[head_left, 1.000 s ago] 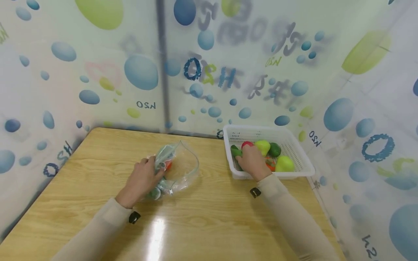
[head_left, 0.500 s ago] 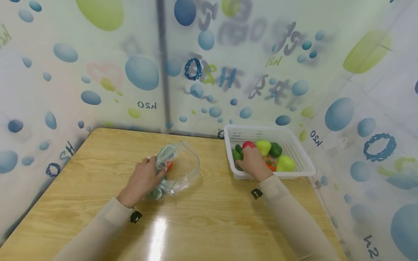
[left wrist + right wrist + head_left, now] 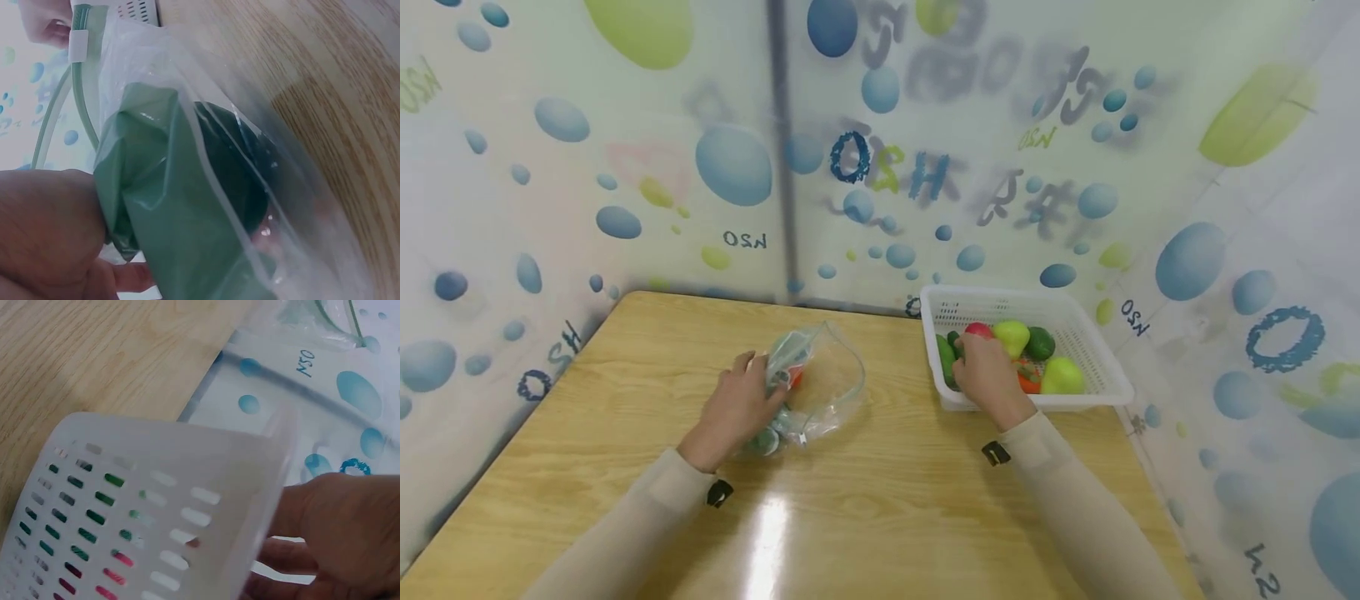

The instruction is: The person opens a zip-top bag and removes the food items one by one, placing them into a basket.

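Left hand (image 3: 739, 408): left of centre, fingers curled on the mouth of the clear bag (image 3: 820, 387), which lies on the counter (image 3: 625, 400).
Right hand (image 3: 988, 375): right of centre, inside the white basket (image 3: 1101, 367), among the toy fruit (image 3: 1011, 336); grip cannot be told.

1. Two hands are seen: left hand (image 3: 739, 406), right hand (image 3: 992, 375).
2. One clear zip bag (image 3: 823, 379) is counted.
3. One white basket (image 3: 1093, 354) is counted.
4. Two yellow-green pears (image 3: 1012, 335) are visible.
5. One bench (image 3: 865, 492) is present.
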Demonstrator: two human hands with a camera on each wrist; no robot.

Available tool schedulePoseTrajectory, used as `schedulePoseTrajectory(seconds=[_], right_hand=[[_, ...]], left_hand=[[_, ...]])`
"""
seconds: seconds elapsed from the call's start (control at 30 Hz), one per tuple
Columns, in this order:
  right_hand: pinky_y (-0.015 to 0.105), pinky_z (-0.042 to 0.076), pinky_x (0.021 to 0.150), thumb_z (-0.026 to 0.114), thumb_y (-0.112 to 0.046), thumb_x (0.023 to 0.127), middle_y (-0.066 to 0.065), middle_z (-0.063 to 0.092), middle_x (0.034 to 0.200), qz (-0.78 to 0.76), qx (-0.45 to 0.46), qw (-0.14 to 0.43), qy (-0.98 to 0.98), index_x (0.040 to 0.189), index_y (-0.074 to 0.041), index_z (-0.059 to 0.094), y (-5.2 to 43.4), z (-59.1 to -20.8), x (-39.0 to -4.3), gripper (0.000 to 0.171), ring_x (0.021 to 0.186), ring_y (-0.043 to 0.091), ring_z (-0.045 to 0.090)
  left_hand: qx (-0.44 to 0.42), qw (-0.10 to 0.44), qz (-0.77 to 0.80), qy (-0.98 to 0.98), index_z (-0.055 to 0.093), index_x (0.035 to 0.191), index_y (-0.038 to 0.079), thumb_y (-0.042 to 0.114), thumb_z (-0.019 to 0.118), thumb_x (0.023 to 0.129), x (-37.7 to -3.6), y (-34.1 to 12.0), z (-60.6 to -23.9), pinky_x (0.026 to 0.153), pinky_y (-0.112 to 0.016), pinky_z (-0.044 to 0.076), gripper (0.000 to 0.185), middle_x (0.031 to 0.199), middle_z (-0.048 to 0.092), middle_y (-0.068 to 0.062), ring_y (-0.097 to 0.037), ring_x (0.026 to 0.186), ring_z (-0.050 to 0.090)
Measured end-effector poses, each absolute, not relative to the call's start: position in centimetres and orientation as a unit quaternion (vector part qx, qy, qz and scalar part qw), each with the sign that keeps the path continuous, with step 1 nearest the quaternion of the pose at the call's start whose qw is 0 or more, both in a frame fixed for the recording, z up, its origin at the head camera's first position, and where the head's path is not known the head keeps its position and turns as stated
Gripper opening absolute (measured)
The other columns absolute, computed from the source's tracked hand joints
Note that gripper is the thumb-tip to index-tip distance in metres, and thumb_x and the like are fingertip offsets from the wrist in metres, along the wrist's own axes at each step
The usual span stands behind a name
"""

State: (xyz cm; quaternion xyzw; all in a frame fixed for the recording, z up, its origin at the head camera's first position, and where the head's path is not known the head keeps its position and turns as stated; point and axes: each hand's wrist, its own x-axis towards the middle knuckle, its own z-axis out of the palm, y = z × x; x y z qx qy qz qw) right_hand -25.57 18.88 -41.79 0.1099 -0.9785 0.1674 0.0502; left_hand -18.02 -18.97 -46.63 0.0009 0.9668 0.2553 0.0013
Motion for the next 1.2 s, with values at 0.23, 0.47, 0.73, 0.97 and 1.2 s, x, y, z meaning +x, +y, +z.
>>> schedulePoseTrajectory(seconds=[0.23, 0.47, 0.73, 0.97, 1.2], right_hand=[[0.057, 0.069, 0.093, 0.070, 0.001, 0.104, 0.025, 0.080, 0.124, 0.194, 0.147, 0.139, -0.960, 0.132, 0.005, 0.079, 17.1, -40.9, -23.4, 0.030, 0.108, 0.041, 0.077], [0.037, 0.071, 0.082, 0.078, -0.001, 0.106, 0.017, 0.077, 0.117, 0.232, 0.273, 0.209, -0.910, 0.125, -0.001, 0.078, 13.8, -41.2, -21.3, 0.019, 0.090, 0.026, 0.075], [0.027, 0.069, 0.091, 0.080, -0.009, 0.108, 0.010, 0.076, 0.123, 0.188, 0.444, 0.184, -0.857, 0.130, -0.005, 0.078, 8.4, -42.9, -20.2, 0.023, 0.107, 0.019, 0.076], [0.029, 0.067, 0.093, 0.074, -0.019, 0.113, 0.010, 0.078, 0.123, 0.085, 0.429, 0.067, -0.897, 0.136, -0.002, 0.075, 4.2, -44.9, -21.8, 0.028, 0.105, 0.018, 0.074], [0.035, 0.066, 0.103, 0.079, -0.030, 0.112, 0.014, 0.082, 0.128, 0.081, 0.365, 0.004, -0.927, 0.142, 0.002, 0.073, 1.9, -45.8, -23.9, 0.044, 0.112, 0.022, 0.078]], left_hand=[[0.007, 0.004, 0.246, 0.969, 0.047, 0.168, -0.013, 0.038, 0.068, 0.115, -18.2, -18.6, -46.5, 0.094, -0.070, 0.064, 0.077, 0.165, 0.056, -0.040, -0.060, 0.133, 0.061], [0.004, 0.008, 0.253, 0.967, 0.048, 0.165, -0.015, 0.037, 0.072, 0.113, -18.6, -18.6, -46.5, 0.078, -0.056, 0.062, 0.077, 0.141, 0.069, -0.037, -0.050, 0.116, 0.066], [0.007, 0.010, 0.252, 0.968, 0.050, 0.161, -0.016, 0.030, 0.072, 0.111, -19.0, -18.6, -46.9, 0.072, -0.050, 0.063, 0.072, 0.135, 0.071, -0.039, -0.046, 0.103, 0.070], [0.027, 0.000, 0.244, 0.969, 0.065, 0.139, -0.013, 0.025, 0.074, 0.110, -19.1, -18.7, -46.9, 0.062, -0.044, 0.057, 0.048, 0.111, 0.074, -0.032, -0.036, 0.082, 0.068], [0.060, -0.014, 0.242, 0.968, 0.072, 0.115, -0.002, 0.022, 0.075, 0.109, -19.2, -18.9, -46.9, 0.059, -0.039, 0.051, 0.025, 0.098, 0.073, -0.024, -0.031, 0.075, 0.063]])
